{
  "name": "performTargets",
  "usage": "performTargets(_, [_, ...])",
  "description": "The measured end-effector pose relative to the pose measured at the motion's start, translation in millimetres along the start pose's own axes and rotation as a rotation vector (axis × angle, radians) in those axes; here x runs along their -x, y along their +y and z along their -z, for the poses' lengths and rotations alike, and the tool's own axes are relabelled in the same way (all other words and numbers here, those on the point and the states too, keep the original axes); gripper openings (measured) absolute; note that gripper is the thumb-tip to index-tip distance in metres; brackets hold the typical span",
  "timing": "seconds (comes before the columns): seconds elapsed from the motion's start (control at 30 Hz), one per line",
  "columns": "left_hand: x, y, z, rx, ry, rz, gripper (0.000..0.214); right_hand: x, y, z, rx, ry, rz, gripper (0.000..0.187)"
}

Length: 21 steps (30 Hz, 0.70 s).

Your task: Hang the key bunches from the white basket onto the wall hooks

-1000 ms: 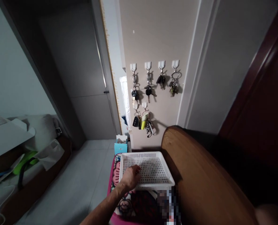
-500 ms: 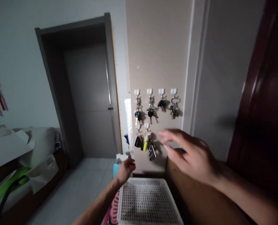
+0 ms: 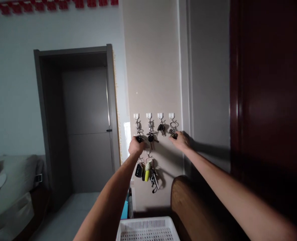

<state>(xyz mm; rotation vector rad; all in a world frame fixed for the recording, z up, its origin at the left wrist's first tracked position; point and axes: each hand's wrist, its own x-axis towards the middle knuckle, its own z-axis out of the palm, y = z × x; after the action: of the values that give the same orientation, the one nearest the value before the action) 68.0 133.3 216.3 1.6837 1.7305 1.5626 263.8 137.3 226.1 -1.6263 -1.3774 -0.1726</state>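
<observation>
Left hand (image 3: 136, 147) is now up at the left keys (image 3: 138, 139), right hand (image 3: 181, 141) at the right keys (image 3: 173, 132); both bunches on wall hooks (image 3: 136, 115); can't tell if fingers clamp; I'd grip lightly.

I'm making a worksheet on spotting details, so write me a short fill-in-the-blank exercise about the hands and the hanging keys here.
1. The left hand is at the key bunch farthest to the ____ in the upper row.
2. The right hand is at the upper-row keys farthest to the ____.
3. The upper row has ____ white hooks.
4. The yellow item hangs in the ____ row.

Missing words: left; right; four; lower
</observation>
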Motion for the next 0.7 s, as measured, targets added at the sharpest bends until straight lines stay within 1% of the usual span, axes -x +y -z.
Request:
performTargets(0.03, [-1,2,-1.5,0.026,0.003,0.011,0.026,-2,-2,1,-0.022,-0.011,-0.038,0.037])
performTargets(0.1, [-5,7,0.0,0.149,-0.01,0.033,0.018,-6,-5,4,-0.115,-0.024,-0.118,0.031])
performTargets(0.17, [-9,16,8.0,0.329,-0.022,0.053,0.017,-12,-8,10,-0.243,-0.022,-0.157,0.029])
performTargets(0.23, [-15,29,20.9,0.496,-0.025,0.033,0.017,-21,-14,19,-0.35,0.028,-0.148,0.028])
performTargets(0.33, [-25,58,42.4,0.639,-0.002,-0.104,0.016,-36,-31,36,-0.441,0.108,-0.086,0.024])
performTargets(0.43, [-34,86,56.6,0.689,0.03,-0.244,0.018,-49,-53,53,-0.514,0.072,0.002,0.02])
performTargets(0.5, [-35,98,59.0,0.705,0.009,-0.316,0.019,-51,-66,61,-0.559,0.032,0.041,0.018])
performTargets(0.57, [-31,98,54.9,0.717,-0.053,-0.376,0.02,-47,-73,63,-0.599,-0.018,0.059,0.016])
performTargets(0.6, [-27,93,50.4,0.718,-0.094,-0.398,0.021,-43,-74,62,-0.604,-0.055,0.066,0.016])
performTargets(0.67, [-16,76,36.6,0.707,-0.172,-0.401,0.022,-32,-70,52,-0.57,-0.147,0.066,0.016])
performTargets(0.7, [-9,65,27.7,0.694,-0.195,-0.372,0.02,-26,-66,45,-0.536,-0.187,0.053,0.017])
